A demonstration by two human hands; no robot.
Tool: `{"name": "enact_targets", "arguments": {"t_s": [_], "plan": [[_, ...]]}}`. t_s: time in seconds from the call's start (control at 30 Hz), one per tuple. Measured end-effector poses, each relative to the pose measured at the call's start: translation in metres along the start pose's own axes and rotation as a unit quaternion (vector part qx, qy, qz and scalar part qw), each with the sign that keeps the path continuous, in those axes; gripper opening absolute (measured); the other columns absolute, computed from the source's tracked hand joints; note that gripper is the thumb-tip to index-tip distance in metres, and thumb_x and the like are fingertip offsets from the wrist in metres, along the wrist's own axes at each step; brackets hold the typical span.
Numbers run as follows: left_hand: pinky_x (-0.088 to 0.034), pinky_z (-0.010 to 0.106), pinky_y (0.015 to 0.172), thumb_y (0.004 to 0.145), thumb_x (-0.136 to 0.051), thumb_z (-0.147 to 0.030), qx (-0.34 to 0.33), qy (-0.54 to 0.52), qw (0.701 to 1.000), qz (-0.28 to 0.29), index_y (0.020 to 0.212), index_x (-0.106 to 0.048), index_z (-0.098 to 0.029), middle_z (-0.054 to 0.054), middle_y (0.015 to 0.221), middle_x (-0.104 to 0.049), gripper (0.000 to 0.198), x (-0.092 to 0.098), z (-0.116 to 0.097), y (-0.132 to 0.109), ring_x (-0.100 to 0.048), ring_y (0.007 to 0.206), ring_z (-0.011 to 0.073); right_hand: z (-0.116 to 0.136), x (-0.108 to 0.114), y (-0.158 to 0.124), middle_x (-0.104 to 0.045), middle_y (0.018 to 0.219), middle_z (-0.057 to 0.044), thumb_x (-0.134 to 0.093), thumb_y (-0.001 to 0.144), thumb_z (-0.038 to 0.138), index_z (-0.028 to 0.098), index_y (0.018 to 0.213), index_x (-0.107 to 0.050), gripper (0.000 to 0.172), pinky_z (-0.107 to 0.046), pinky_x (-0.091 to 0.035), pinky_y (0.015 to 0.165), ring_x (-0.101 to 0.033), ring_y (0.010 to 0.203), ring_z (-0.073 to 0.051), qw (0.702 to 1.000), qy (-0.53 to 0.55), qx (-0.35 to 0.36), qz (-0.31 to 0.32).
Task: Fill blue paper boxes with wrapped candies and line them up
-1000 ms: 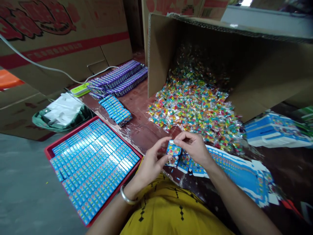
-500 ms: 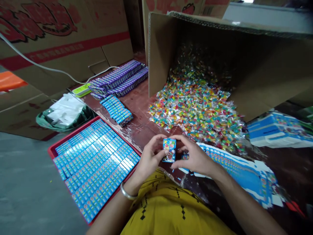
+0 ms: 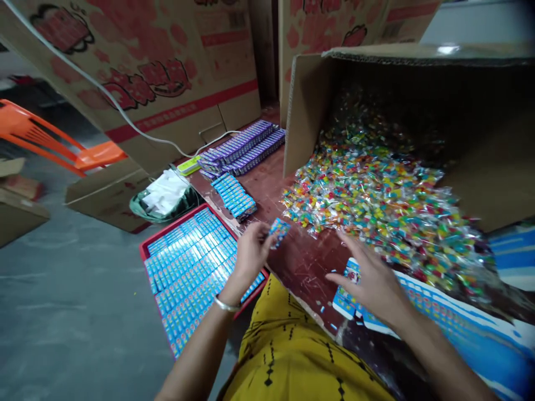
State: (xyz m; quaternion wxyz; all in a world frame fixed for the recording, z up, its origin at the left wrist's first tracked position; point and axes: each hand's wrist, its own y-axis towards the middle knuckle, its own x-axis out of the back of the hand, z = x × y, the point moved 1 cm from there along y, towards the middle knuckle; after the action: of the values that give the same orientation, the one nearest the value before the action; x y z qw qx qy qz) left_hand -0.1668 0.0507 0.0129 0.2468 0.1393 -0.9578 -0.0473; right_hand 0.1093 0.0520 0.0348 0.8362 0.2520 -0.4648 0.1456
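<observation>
My left hand (image 3: 252, 249) grips a small blue candy box (image 3: 279, 233) between thumb and fingers, above the dark red table (image 3: 303, 253). My right hand (image 3: 371, 278) is open, thumb and fingers spread, over flat blue printed cartons (image 3: 345, 303). Just beyond its fingertips lies a heap of small clear packets of colourful candy (image 3: 368, 200), spilling from a large cardboard box (image 3: 307, 106) on its side. Left of my left hand, a red tray (image 3: 144, 250) holds rows of blue candy boxes (image 3: 188, 273). A short row of blue boxes (image 3: 234, 196) stands on the table.
Purple boxes (image 3: 246, 149) are stacked farther back, beside a yellow-green object (image 3: 189, 166). A green bag with white contents (image 3: 167, 195) stands behind the tray. An orange chair (image 3: 96, 156) and big cartons (image 3: 167, 72) stand at left and back. A white cable (image 3: 137, 131) crosses there.
My left hand has moved left with the candy box, which is now tilted. My right hand has let go and moved right, fingers opening. The view has swung left.
</observation>
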Motion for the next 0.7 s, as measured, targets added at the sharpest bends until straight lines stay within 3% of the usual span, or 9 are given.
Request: {"name": "enact_targets", "arguments": {"t_s": [0.1,0.17,0.27,0.37,0.43,0.57,0.6,0.7], "plan": [[-0.045,0.038,0.082,0.085,-0.061,-0.032,-0.069,0.198,0.974,-0.086,0.094,-0.062,-0.020,0.009,0.092,-0.063,0.015,0.027,0.017,0.025,-0.057,0.089,0.0242,-0.031,0.030,-0.035,-0.039,0.152,-0.009,-0.055,0.089,0.048,0.028,0.151,-0.026,0.072,-0.051,-0.033,0.114,-0.037,0.138,-0.033,0.985,-0.081,-0.082,-0.128],[-0.041,0.042,0.087,0.086,-0.059,-0.031,-0.103,0.270,0.951,-0.110,0.095,-0.063,-0.020,0.010,0.094,-0.062,0.014,0.038,0.029,0.039,-0.054,0.096,0.0281,-0.051,0.047,-0.068,-0.029,0.157,-0.012,-0.049,0.090,0.050,0.023,0.154,-0.019,0.075,-0.051,-0.025,0.117,-0.026,0.144,-0.034,0.970,-0.147,-0.122,-0.148],[-0.036,0.047,0.093,0.088,-0.056,-0.035,-0.127,0.332,0.925,-0.137,0.096,-0.064,-0.020,0.011,0.095,-0.060,0.018,0.042,0.045,0.055,-0.050,0.102,0.0317,-0.065,0.055,-0.118,-0.020,0.159,-0.016,-0.040,0.093,0.053,0.015,0.155,-0.013,0.078,-0.055,-0.021,0.116,-0.012,0.147,-0.035,0.940,-0.247,-0.199,-0.122],[-0.034,0.051,0.097,0.086,-0.058,-0.041,-0.131,0.342,0.917,-0.158,0.102,-0.063,-0.018,0.014,0.101,-0.058,0.028,0.041,0.056,0.067,-0.048,0.108,0.0349,-0.065,0.040,-0.151,-0.019,0.158,-0.021,-0.032,0.095,0.055,0.009,0.153,-0.016,0.076,-0.060,-0.022,0.113,-0.011,0.147,-0.037,0.908,-0.307,-0.280,-0.058],[-0.034,0.054,0.098,0.083,-0.062,-0.043,-0.137,0.338,0.917,-0.165,0.110,-0.061,-0.016,0.017,0.106,-0.057,0.038,0.039,0.055,0.068,-0.047,0.111,0.0365,-0.062,0.026,-0.158,-0.022,0.157,-0.022,-0.032,0.095,0.055,0.008,0.152,-0.018,0.075,-0.059,-0.021,0.113,-0.013,0.147,-0.036,0.898,-0.324,-0.297,-0.021],[-0.035,0.056,0.099,0.082,-0.064,-0.043,-0.165,0.310,0.921,-0.170,0.117,-0.056,-0.016,0.017,0.112,-0.057,0.045,0.018,0.037,0.043,-0.048,0.113,0.0365,-0.061,0.011,-0.152,-0.023,0.158,-0.019,-0.035,0.095,0.055,0.011,0.152,-0.021,0.074,-0.058,-0.018,0.114,-0.013,0.147,-0.035,0.895,-0.339,-0.288,-0.005],[-0.036,0.055,0.099,0.083,-0.063,-0.041,-0.178,0.293,0.927,-0.150,0.117,-0.056,-0.016,0.016,0.111,-0.058,0.043,0.007,0.030,0.031,-0.050,0.112,0.0354,-0.061,0.010,-0.149,-0.022,0.158,-0.018,-0.036,0.095,0.055,0.011,0.152,-0.022,0.073,-0.057,-0.018,0.114,-0.013,0.147,-0.035,0.896,-0.340,-0.285,-0.003],[-0.041,0.050,0.097,0.086,-0.061,-0.037,-0.230,0.225,0.947,-0.006,0.115,-0.056,-0.017,0.013,0.112,-0.061,0.036,-0.035,0.010,-0.010,-0.053,0.110,0.0311,-0.060,0.011,-0.141,-0.022,0.158,-0.018,-0.038,0.094,0.058,0.013,0.152,-0.024,0.074,-0.056,-0.018,0.114,-0.014,0.147,-0.035,0.899,-0.338,-0.280,0.009]]}}
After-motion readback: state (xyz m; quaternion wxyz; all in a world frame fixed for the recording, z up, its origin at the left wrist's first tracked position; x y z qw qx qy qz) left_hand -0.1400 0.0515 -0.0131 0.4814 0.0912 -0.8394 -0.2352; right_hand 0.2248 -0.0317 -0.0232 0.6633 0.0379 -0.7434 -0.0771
